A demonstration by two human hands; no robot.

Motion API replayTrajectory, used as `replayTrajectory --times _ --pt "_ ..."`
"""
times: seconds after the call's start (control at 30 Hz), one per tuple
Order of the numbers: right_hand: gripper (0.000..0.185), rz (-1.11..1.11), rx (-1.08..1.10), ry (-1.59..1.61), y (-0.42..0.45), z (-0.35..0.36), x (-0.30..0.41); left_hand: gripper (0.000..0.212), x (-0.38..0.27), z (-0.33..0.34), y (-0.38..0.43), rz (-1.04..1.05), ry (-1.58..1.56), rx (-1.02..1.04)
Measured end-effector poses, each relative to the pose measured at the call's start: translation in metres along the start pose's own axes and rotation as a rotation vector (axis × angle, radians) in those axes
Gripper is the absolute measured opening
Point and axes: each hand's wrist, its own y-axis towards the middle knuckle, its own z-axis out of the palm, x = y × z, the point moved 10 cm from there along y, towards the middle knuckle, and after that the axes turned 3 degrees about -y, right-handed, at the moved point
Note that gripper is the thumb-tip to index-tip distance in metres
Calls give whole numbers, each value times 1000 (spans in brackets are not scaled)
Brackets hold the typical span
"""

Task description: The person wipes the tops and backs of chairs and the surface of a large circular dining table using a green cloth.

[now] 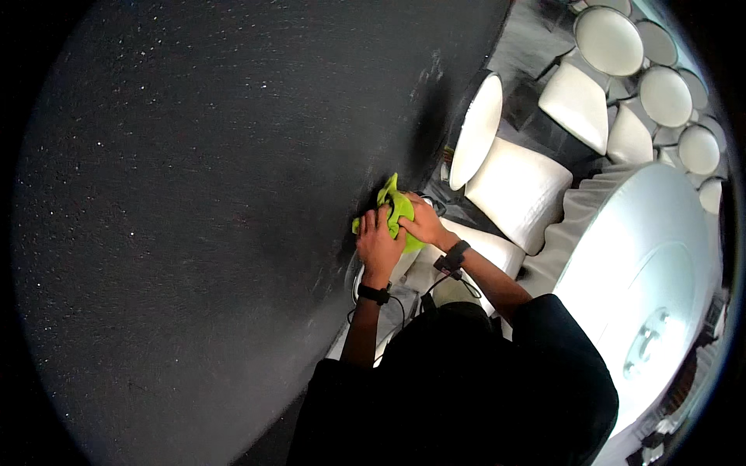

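A crumpled yellow-green cloth [397,207] is bunched between my two hands, beside the edge of a large dark speckled wall [233,233]. My left hand [379,239] grips its near left side, fingers curled over it. From the right, my right hand [425,220] pinches the cloth between thumb and fingers. Each wrist wears a black strap, and thin dark cords hang near them. What lies under the cloth is mostly hidden by the hands; a rounded dark rim with a pale inside shows just behind my right hand.
White padded chairs [518,192] with round or oval backs stand close on the right, one chair back [478,131] near the dark wall. Further right is a large round white table [641,274] with a draped cloth and a glass centre. More chairs fill the upper right.
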Motion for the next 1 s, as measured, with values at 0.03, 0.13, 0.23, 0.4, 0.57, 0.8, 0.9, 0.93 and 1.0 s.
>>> replayTrajectory --times 0.03,0.13,0.23,0.4,0.57,0.8,0.9,0.93,1.0 --pt "49 -11 23 -6 1 2 2 49 2 -2 1 3 12 -18" --pt "50 -13 76 -40 -2 0 -1 49 4 2 1 -34 -11 14" --pt "52 -23 55 -23 1 0 6 49 2 -5 3 -17 -18 -31" --pt "50 -36 84 -9 -2 3 19 44 5 -4 1 -5 -38 -68" --pt "52 -11 164 -126 2 14 18 45 9 -9 -3 -16 -60 -101" --pt "55 24 170 -237 4 10 17 48 8 -12 -2 33 -97 -149" --pt "54 74 241 -211 5 14 22 49 13 -5 -3 26 -128 -83" --pt "54 89 225 -210 6 10 28 50 15 -5 -4 37 -132 -90" --pt "49 250 442 -283 9 15 23 52 13 -5 0 63 -111 -68"
